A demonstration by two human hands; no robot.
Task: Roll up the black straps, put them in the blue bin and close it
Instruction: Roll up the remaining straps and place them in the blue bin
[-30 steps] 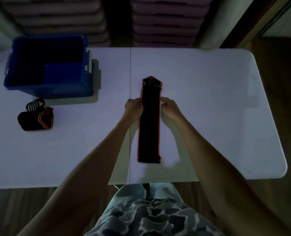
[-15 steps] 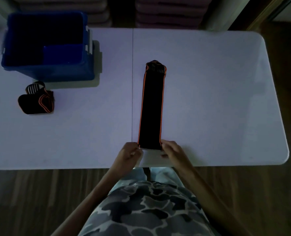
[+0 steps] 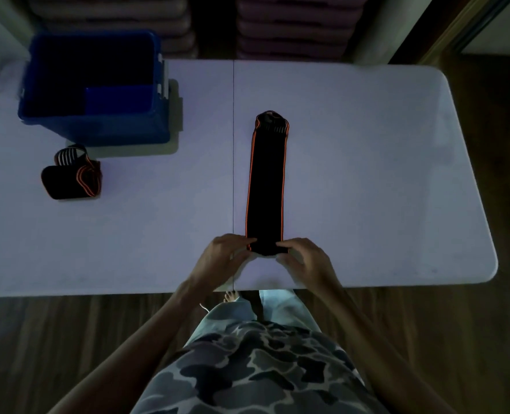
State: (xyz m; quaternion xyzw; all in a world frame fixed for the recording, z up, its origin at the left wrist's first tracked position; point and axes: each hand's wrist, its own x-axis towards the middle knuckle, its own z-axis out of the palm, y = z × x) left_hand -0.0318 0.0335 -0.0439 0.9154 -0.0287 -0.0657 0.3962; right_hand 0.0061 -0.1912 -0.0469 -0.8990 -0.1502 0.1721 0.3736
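A long black strap (image 3: pixel 267 186) lies flat on the white counter (image 3: pixel 367 174), running twelve to six o'clock. The hands, at its middle a second ago, now pinch its six o'clock end, left hand (image 3: pixel 223 258) and right hand (image 3: pixel 306 258) each gripping a corner. Rolling looks about to begin. A rolled strap (image 3: pixel 71 177) sits at nine o'clock, beside the open blue bin (image 3: pixel 95 127) at ten.

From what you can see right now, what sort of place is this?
Likely a gym or fitness storeroom: what look like stacked mats behind a white folding table, a black strap laid flat, a blue bin.
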